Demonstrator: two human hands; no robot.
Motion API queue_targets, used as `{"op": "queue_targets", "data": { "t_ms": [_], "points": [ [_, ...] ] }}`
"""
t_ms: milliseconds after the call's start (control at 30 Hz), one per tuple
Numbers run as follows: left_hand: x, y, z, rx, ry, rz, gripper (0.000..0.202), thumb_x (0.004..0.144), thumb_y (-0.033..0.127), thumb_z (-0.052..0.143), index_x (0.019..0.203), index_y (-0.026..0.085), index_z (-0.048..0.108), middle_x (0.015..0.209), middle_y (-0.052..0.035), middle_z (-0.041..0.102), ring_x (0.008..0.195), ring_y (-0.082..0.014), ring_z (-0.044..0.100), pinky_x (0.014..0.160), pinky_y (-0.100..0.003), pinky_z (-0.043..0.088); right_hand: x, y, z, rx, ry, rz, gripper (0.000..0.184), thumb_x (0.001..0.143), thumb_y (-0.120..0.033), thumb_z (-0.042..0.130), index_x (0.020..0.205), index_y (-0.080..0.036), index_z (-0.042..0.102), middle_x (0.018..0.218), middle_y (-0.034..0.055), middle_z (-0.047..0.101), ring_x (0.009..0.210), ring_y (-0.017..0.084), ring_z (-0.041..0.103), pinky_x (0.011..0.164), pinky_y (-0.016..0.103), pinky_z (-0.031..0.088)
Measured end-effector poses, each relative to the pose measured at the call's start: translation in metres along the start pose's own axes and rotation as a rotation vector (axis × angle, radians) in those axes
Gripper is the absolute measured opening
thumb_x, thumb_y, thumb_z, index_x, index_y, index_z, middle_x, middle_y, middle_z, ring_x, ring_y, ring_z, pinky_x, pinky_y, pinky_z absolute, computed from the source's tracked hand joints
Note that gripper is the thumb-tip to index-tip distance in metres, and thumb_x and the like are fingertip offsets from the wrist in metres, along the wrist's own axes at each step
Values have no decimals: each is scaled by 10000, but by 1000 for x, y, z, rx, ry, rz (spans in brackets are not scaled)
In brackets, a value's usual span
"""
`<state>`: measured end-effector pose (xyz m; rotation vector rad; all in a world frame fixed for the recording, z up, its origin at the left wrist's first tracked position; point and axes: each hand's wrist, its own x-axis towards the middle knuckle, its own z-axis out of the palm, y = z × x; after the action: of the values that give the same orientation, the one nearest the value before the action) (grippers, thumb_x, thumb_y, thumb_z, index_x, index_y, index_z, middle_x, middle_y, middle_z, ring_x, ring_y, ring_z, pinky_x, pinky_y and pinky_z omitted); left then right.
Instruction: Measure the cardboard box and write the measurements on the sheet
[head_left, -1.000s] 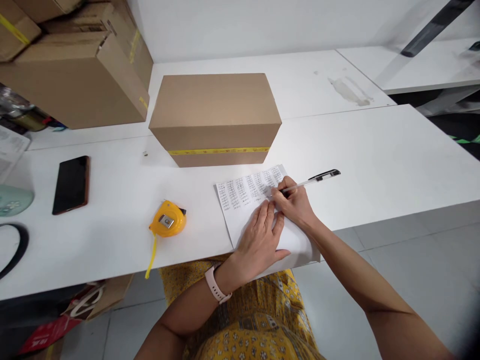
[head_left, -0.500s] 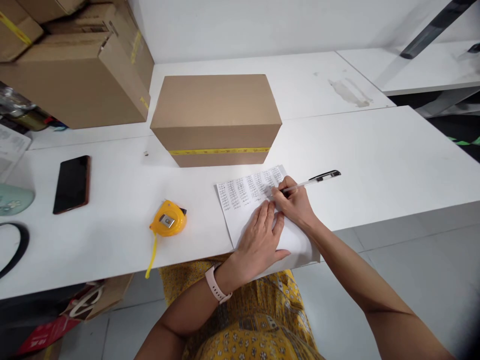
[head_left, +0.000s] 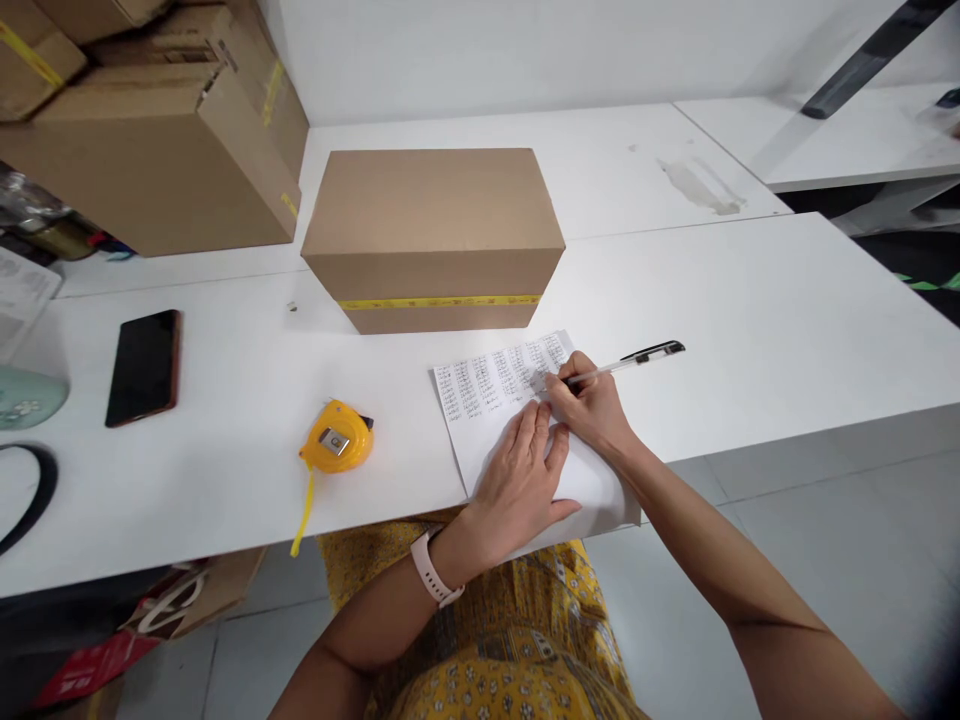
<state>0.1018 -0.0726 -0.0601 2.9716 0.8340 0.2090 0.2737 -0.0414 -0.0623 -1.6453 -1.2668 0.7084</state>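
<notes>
Your left hand lies flat, thumb out, on the paper, likely steadying it at the table's front edge, before the box. Your right hand pinches the pen low, probably for control. Compared with half a second ago, the pen sits slightly farther right.

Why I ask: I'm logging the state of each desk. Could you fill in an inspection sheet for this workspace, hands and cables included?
Surface: white table, smudged toward the back right.
Things in use: paper with rows of handwriting; pen.
Clutter: box behind the paper; tape measure, its tape reaching the front edge; phone; black band at far left, partly out of frame.
Left hand: flat on the paper.
Right hand: gripping the pen.
Cables: nothing seen.
Surroundings: stacked boxes back left; tiled floor.
</notes>
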Motion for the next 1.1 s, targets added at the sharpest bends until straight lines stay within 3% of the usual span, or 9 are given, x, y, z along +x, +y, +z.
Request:
{"op": "queue_targets", "data": {
  "t_ms": [1100],
  "points": [
    [1, 1, 0, -2, 8, 4, 960, 863, 698, 645, 1484, -11, 463, 1582, -333, 395, 1513, -426, 342, 1239, -493, 298, 1, 4, 0, 11, 16, -1, 235, 828, -262, 631, 686, -236, 446, 529, -73, 421, 503, 101, 364, 503, 264, 281]
  ]
}}
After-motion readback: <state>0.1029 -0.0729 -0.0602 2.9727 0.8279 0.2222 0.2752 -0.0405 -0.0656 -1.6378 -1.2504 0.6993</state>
